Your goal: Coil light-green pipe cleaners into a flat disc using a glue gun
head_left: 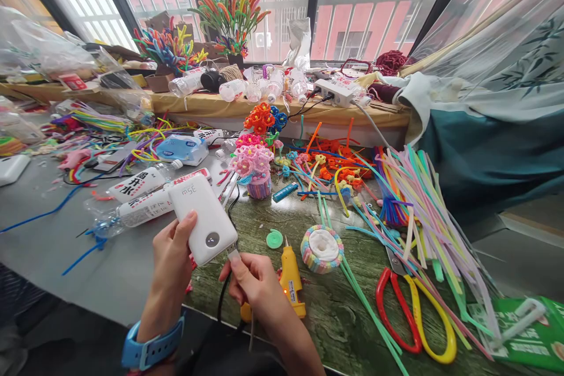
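My left hand [174, 264], with a blue watch band on the wrist, grips a white power bank [200, 211] that has a round dark window near one end. My right hand [258, 282] pinches the pale plug of a charging cable [234, 254] at the power bank's lower right corner. Whether the plug is fully in the port I cannot tell. Just beyond my right hand lies a yellow glue gun [291, 279] with a lit orange light. A green coil [274, 239] and a pastel ring [323, 248] with a white middle lie near its nozzle.
Red and yellow scissors [418, 311] lie at right beside long pipe cleaners [434, 211]. A pink flower pot [258, 179] stands mid-table. Plastic bottles [145, 208] lie at left. A white power strip [333, 93] sits on the windowsill, with cords plugged in.
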`<state>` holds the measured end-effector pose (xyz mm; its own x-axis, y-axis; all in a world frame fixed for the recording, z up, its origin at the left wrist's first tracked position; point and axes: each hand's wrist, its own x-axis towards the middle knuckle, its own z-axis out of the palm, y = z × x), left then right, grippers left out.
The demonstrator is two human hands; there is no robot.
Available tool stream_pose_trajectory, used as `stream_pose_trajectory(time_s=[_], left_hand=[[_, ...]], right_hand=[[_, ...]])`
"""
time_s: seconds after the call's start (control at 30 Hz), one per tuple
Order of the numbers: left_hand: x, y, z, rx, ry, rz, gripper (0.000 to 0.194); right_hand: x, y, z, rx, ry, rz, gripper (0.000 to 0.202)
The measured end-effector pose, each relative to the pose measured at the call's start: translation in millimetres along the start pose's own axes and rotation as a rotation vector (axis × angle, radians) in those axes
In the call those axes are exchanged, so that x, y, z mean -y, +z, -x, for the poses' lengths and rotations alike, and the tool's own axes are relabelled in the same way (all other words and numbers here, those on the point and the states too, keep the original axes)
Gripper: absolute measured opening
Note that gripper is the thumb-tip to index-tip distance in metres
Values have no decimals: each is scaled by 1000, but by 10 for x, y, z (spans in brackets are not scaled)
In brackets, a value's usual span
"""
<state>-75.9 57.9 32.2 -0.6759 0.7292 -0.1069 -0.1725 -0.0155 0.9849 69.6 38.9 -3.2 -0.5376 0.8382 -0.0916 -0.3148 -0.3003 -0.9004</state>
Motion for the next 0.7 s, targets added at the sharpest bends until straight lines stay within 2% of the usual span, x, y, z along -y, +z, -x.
stream_pose_trajectory(time_s=[0.3, 0.47, 0.57, 0.63, 0.67, 0.7], left_hand=[[65, -71, -9, 66, -25, -76, 48], [36, -107, 29, 55, -61, -83, 48], [-3, -170, 29, 3, -72, -72, 44], [-45, -266, -5, -68, -66, -76, 38], [-71, -334, -34, -115, -56, -86, 35], [-98, -413, -68, -165, -42, -107, 32]], right_hand=[[36, -95, -49, 3, 3, 27, 62], [22, -125, -83, 33, 13, 66, 63], [73, -81, -28, 104, 23, 95, 63], [152, -42, 28, 101, -4, 189, 54], [204, -24, 51, 63, -38, 330, 44], [261, -10, 64, -29, -58, 518, 34]])
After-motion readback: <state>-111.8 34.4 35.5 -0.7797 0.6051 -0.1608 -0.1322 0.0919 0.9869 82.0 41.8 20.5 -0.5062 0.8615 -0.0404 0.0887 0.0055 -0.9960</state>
